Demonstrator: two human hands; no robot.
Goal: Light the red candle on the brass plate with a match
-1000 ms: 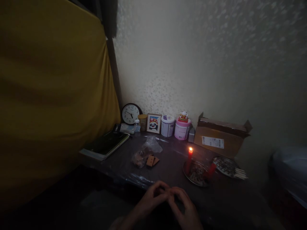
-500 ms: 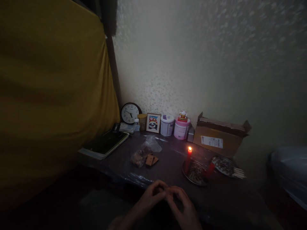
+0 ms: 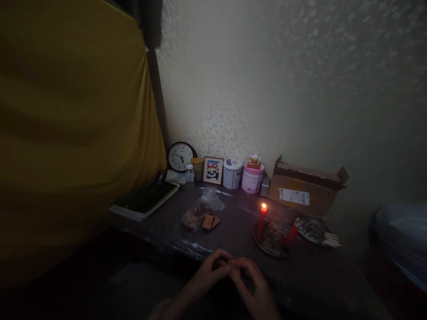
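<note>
My left hand (image 3: 213, 272) and my right hand (image 3: 254, 284) meet at the fingertips just past the table's front edge. Thumb and fingers of each are pinched together; whatever sits between them is too small and dark to make out. Ahead and to the right, a lit red candle (image 3: 262, 222) stands upright on a round metal plate (image 3: 267, 253). An unlit, shorter red candle (image 3: 293, 234) leans at that plate's right side. Small brown boxes or blocks (image 3: 207, 222) lie beyond my left hand, next to a clear plastic bag (image 3: 213, 201).
Another plate (image 3: 308, 229) with pale sticks (image 3: 332, 240) lies at the right. Along the wall stand a clock (image 3: 182, 156), a panda picture (image 3: 213, 170), a white tin (image 3: 232, 174), a pink tin (image 3: 252, 180) and a cardboard box (image 3: 300, 189). A yellow curtain (image 3: 76, 124) hangs left.
The view has tilted very slightly. My hands keep practically the same pinched pose, and the things on the table stay in place.
</note>
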